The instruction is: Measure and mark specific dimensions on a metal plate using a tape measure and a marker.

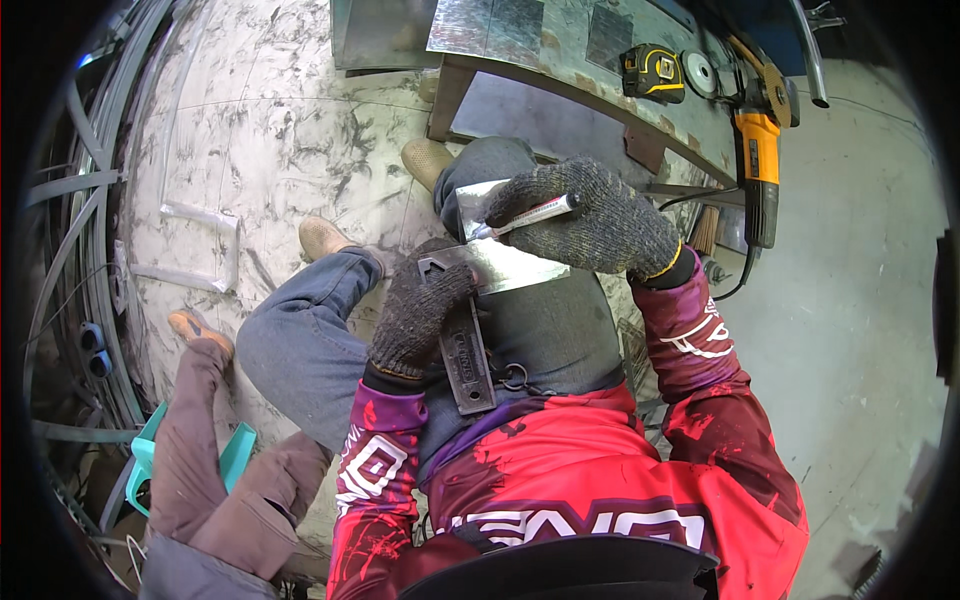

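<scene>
A shiny rectangular piece of sheet metal (522, 268) lies across my lap. My left hand (420, 312), in a dark grey knit glove, is closed around a try square (466, 362) at the sheet's left edge. The square's dark stock points down toward my waist; its blade is partly hidden by the glove and sheet. My right hand (600, 218), gloved the same way, grips a white and red marker pen (541, 213). The pen slants down to the left, its tip end at the sheet near the square. My right fingertips are partly hidden behind the knuckles.
A metal workbench (560, 50) ahead holds a tape measure (653, 74), a grinding disc (700, 74) and an orange angle grinder (760, 160) at its edge. Metal strips (100, 200) line the left. Another person's legs (205, 440) and a teal plastic stool (238, 452) are at lower left.
</scene>
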A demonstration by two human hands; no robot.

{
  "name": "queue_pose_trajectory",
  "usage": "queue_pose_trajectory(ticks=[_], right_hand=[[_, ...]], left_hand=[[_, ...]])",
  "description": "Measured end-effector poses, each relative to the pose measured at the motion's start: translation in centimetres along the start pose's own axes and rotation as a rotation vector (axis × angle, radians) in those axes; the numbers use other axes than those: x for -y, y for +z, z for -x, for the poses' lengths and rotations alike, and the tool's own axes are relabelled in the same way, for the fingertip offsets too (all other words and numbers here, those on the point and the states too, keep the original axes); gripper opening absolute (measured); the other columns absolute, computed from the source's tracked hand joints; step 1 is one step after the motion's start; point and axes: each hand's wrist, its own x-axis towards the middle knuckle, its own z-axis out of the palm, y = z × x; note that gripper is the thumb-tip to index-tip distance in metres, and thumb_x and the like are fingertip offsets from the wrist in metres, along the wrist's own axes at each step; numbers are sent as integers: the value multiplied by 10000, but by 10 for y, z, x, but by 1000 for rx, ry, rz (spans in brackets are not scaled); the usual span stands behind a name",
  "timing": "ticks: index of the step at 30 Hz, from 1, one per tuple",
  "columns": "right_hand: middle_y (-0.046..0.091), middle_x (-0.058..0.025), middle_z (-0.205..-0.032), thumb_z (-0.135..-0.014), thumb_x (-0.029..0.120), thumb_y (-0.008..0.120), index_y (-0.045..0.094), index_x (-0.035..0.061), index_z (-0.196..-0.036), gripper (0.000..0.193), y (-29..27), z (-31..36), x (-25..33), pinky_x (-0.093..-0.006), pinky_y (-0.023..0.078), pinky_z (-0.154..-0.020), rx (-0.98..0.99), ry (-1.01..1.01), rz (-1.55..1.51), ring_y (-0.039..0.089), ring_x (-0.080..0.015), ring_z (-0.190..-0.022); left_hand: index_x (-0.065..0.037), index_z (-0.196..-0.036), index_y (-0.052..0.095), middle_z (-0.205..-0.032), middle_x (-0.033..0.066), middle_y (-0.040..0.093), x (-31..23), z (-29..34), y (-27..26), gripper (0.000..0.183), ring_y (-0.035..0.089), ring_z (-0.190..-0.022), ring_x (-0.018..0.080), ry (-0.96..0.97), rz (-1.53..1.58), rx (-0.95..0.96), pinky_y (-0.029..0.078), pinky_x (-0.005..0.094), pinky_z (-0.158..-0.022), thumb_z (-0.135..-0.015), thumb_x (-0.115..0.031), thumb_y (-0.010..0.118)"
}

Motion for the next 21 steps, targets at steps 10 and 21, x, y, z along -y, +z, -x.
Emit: queue_pose_trajectory(ticks=[10,21], right_hand=[[750,-105,-962,-850,162,766,748,70,-1059,229,1,-3,-5,-354,549,-830,24,-39,58,711,-216,-888],[755,-106,-973,-844,171,772,763,89,-1045,218,2,-5,-4,-357,547,-821,-26,-104,109,713,-218,-868]], left_hand=[[-31,-1074,619,-838,57,638,-1,1,0,243,658,-662,179,-17,24,-10,594,319,-593,-883,-159,697],[-25,-1105,609,-868,60,635,2,0,-2,261,662,-702,182,-7,20,7,607,330,-623,-892,-153,688]])
